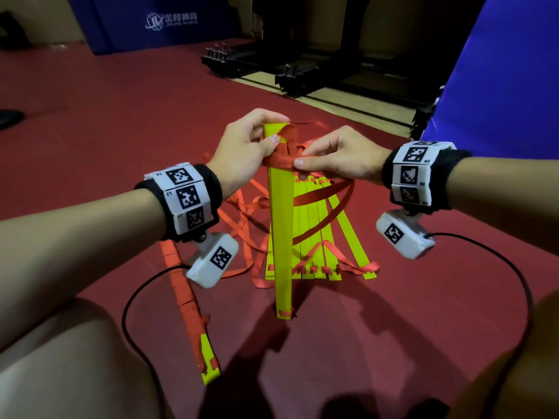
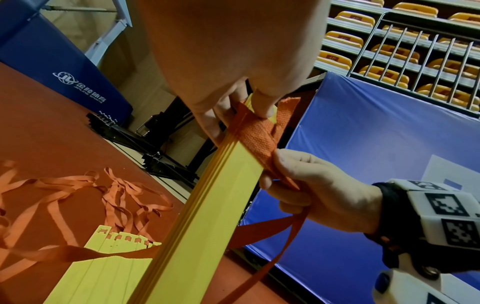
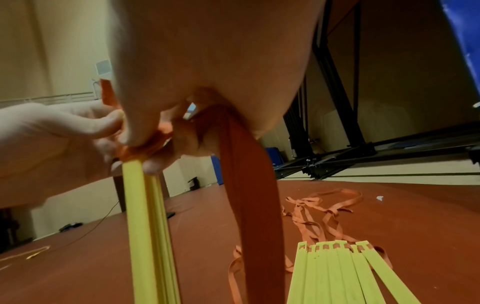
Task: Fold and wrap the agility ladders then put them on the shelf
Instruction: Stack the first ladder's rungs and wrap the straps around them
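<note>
While the stacked rungs (image 1: 281,213) stand on end on the floor (image 1: 393,328), left hand (image 1: 242,146) grips their top, right hand (image 1: 338,158) pinches the orange strap (image 1: 279,160) | left wrist: strap wound around stack top (image 2: 259,133) | right wrist: loose ladder (image 3: 345,273) lies flat on floor.

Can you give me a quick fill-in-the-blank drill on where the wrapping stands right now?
1. The left hand grips the top of the yellow ____ stack.
2. The right hand pinches the ____ strap wound round that stack's upper end.
3. The stack's lower end rests on the red ____.
4. Beyond the held stack, a second ladder lies ____ on the floor, not yet bundled.

Missing words: rung; orange; floor; flat
</note>
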Demonstrator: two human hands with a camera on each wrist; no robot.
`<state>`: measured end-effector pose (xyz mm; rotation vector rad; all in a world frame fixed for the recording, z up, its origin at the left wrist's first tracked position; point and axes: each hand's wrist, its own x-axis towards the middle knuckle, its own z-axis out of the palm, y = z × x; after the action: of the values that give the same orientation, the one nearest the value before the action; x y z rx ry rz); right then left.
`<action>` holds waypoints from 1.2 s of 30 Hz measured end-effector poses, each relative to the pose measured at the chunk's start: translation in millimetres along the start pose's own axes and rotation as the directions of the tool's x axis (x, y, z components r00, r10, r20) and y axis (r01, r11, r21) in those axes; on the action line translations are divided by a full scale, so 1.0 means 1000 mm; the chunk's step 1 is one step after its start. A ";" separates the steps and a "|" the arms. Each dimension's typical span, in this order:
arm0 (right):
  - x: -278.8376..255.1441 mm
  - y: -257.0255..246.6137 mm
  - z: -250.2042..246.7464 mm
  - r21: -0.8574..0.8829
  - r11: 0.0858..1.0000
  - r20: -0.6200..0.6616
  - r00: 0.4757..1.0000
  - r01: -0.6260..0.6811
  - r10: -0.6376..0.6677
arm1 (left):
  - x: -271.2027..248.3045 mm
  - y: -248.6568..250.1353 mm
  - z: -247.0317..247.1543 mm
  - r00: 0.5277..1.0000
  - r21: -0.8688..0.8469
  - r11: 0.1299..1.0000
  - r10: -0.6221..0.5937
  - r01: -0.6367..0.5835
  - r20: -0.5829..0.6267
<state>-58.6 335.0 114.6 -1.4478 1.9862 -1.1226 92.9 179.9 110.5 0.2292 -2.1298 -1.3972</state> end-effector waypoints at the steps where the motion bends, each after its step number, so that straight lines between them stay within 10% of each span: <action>1: 0.000 0.000 0.002 0.001 1.000 0.007 1.000 0.022 -0.022 | 0.001 -0.001 0.000 1.000 0.002 1.000 -0.001 0.001 -0.004; 14: 0.001 -0.005 0.000 -0.138 0.990 0.097 0.994 -0.033 0.046 | 0.000 -0.002 0.003 0.999 -0.059 0.998 -0.033 0.032 -0.013; 24: -0.001 -0.003 0.001 -0.038 0.999 0.024 1.000 0.014 -0.013 | 0.002 0.006 0.003 0.994 -0.111 0.988 -0.105 0.108 0.032; 30: -0.005 0.004 0.011 0.015 1.000 -0.135 0.991 0.025 -0.023 | -0.006 -0.001 0.008 0.981 0.089 0.989 -0.098 0.114 -0.169; 36: -0.003 0.007 0.019 -0.045 0.999 -0.241 0.970 0.022 -0.032 | -0.014 0.012 0.011 0.994 0.067 0.992 -0.112 0.111 0.004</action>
<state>-47.7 331.5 97.9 -1.4201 2.1710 -1.3325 99.9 199.5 112.6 0.3747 -2.2015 -1.3918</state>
